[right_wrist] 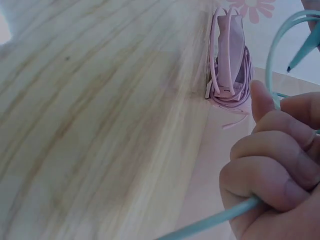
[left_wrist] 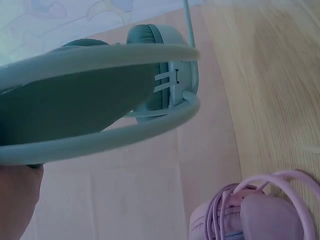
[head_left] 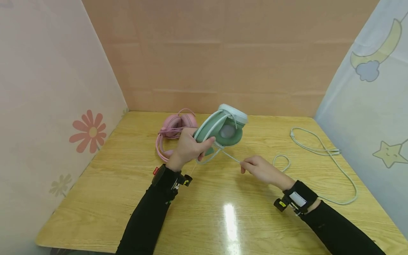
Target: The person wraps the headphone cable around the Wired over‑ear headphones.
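Observation:
My left hand (head_left: 189,146) grips a pair of mint-green headphones (head_left: 230,128) by the headband, raised above the table. White outer bands and a green inner strap (left_wrist: 75,102) cross the left wrist view, with one ear cup beyond them. A pale green cable (right_wrist: 215,220) passes through the curled fingers of my right hand (head_left: 259,168), which pinches it between thumb and forefinger in the right wrist view. From there the cable runs up to the headphones, where part of it loops around them. Its other end trails over the table's right side.
Pink headphones (head_left: 172,124) with a bundled cable lie behind my left hand. A loose length of the green cable (head_left: 345,173) curves across the wooden table (head_left: 105,198) at right. Patterned sheets stand at both sides, with a plain brownish sheet (head_left: 223,63) at the back.

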Demonstrator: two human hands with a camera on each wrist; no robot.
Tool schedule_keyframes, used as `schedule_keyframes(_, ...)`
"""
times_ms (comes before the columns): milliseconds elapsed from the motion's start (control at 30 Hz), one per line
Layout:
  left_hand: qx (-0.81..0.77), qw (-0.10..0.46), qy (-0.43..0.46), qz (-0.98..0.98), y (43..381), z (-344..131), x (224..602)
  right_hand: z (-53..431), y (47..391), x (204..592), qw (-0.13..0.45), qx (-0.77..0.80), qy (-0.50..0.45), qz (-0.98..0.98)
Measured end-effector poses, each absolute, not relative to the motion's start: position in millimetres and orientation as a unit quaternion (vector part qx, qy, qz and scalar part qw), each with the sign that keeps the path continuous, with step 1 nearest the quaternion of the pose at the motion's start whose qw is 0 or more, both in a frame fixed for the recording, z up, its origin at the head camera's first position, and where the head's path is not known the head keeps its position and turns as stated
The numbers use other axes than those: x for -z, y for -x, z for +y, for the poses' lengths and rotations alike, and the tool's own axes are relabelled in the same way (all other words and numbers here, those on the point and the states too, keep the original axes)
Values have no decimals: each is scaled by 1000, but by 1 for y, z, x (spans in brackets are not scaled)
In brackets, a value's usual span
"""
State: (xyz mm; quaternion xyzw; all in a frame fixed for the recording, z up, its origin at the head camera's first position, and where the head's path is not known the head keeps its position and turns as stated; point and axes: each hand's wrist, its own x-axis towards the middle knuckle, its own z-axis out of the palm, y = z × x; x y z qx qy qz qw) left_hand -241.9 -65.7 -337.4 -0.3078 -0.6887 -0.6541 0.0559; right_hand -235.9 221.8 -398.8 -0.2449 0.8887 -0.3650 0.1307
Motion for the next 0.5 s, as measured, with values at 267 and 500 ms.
schedule_keyframes(267,609,41,319,-725,246,-65,346,227,230,391,125,382,244,883)
schedule_keyframes(500,625,31,302,-719,248,-69,350,233,225,379,119,393,281,868)
